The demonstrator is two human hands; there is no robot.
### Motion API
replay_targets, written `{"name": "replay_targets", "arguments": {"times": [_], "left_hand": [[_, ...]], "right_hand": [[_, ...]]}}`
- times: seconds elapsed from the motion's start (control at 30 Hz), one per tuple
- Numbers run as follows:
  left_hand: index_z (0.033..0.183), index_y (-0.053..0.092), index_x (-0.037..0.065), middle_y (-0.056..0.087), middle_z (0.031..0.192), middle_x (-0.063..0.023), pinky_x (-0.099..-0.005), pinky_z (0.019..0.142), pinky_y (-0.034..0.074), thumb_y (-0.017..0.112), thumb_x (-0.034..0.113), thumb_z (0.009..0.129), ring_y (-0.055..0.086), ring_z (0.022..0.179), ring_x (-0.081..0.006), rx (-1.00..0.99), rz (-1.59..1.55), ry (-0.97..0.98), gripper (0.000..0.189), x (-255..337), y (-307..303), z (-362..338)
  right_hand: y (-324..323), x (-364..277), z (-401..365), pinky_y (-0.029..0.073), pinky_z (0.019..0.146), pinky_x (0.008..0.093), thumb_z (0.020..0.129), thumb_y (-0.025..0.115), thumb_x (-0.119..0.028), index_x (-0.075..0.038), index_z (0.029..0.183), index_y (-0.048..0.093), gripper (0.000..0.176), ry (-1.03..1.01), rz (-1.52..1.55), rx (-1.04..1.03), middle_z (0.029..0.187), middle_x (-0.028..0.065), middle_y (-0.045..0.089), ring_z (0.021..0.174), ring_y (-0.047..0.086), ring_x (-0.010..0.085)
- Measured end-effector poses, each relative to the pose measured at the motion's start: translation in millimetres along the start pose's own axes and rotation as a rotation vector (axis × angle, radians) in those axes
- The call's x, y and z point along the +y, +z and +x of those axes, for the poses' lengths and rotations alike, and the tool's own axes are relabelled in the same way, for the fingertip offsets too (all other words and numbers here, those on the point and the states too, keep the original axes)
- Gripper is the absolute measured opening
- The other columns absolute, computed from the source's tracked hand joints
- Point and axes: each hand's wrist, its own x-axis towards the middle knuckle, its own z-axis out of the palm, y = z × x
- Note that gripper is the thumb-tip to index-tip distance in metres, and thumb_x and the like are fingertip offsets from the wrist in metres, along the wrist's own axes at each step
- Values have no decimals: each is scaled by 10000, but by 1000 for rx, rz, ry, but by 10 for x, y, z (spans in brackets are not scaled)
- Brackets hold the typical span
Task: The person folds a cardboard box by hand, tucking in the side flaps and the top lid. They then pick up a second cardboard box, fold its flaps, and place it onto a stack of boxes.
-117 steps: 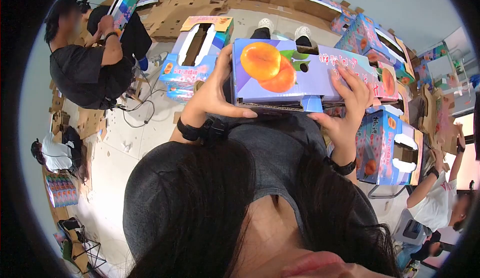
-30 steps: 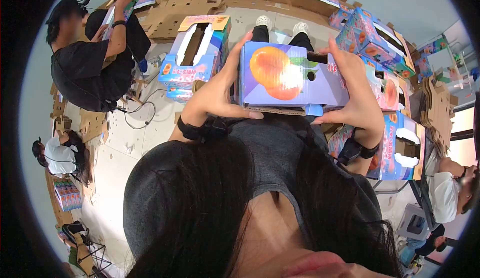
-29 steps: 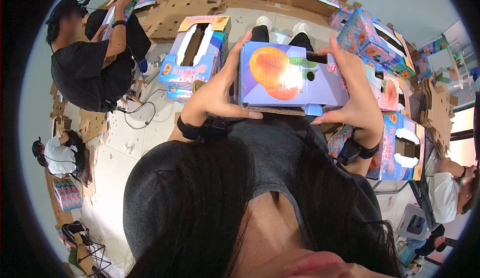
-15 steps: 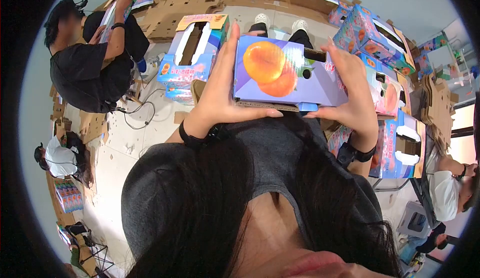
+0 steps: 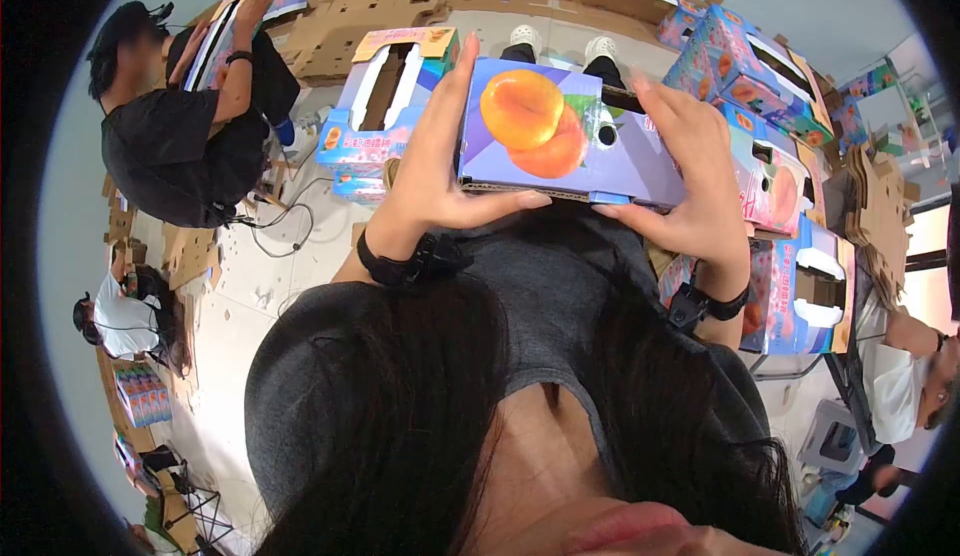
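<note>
A purple printed cardboard fruit box (image 5: 550, 136) with pictures of orange peaches is held up in front of my chest. My left hand (image 5: 430, 156) grips its left end, thumb along the lower edge and fingers up the far side. At the right end, my right hand (image 5: 695, 171) is wrapped round the box, its thumb near a small blue tab (image 5: 609, 198) on the lower edge. A round hole and a dark slot show in the printed face near my right fingers. The box's far side is hidden.
Left of the box stands another fruit box (image 5: 375, 106) with a white-edged handle slot. More boxes are stacked at right (image 5: 760, 76) and lower right (image 5: 800, 296). Flat cardboard (image 5: 350, 31) lies at the back. A person in black (image 5: 170, 146) handles a box; a cable (image 5: 290, 246) crosses the floor.
The box in my hands has shifted slightly left and up, with its right end tilted a little lower. At left, the person in black has turned the box they hold.
</note>
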Motion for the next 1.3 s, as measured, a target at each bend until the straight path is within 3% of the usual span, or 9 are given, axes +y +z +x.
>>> {"name": "replay_targets", "arguments": {"times": [0.07,0.17,0.47,0.67,0.77,1.17,1.3], "left_hand": [[1583,161,-55,309,1574,-319,-466,1173,309,932,452,615,381,1440,-433,3,-5,-11,1338,-1,8,-4],[1576,179,-54,322,1567,-310,-472,1172,306,930,451,616,381,1434,-436,20,-2,-15,1319,7,35,-6],[1556,224,-34,347,1548,-282,-494,1174,291,930,488,593,360,1438,-436,13,-42,-91,1303,44,84,-35],[1569,197,-15,309,1570,-270,-504,1178,281,950,517,542,346,1444,-434,-9,-77,-159,1380,37,102,-39],[1578,178,-4,293,1576,-270,-507,1181,276,958,529,518,338,1448,-430,-13,-57,-147,1419,35,95,-67],[1609,80,17,388,1516,-244,-502,1187,266,999,447,497,362,1435,-390,-28,-239,-190,1505,54,116,-48],[1608,85,16,399,1509,-245,-496,1188,268,1000,436,504,370,1432,-385,-36,-232,-181,1494,46,114,-43]], "right_hand": [[23,-8,22,365,1008,457,634,849,-397,-66,1471,508,962,-26,9,60,1328,161,598,1185,561,345],[3,-2,-9,329,1085,455,671,856,-398,-24,1492,449,990,-3,-25,-5,1453,166,544,1289,513,359],[-3,-21,-53,341,1080,462,656,868,-367,-15,1497,431,1010,17,-3,4,1440,190,534,1277,510,374],[-46,38,-19,331,1085,476,663,831,-440,-15,1469,482,976,-43,-39,-45,1444,194,531,1282,498,382],[6,33,-7,343,1038,493,603,837,-416,-95,1450,536,954,-46,11,27,1358,167,558,1210,533,360],[-15,-27,-17,311,1088,513,544,808,-635,-113,1478,511,1110,-15,-95,-11,1427,172,510,1241,506,382],[45,-23,-13,330,1059,509,537,835,-601,-127,1487,502,1113,8,-83,29,1388,166,526,1226,515,370]]}}
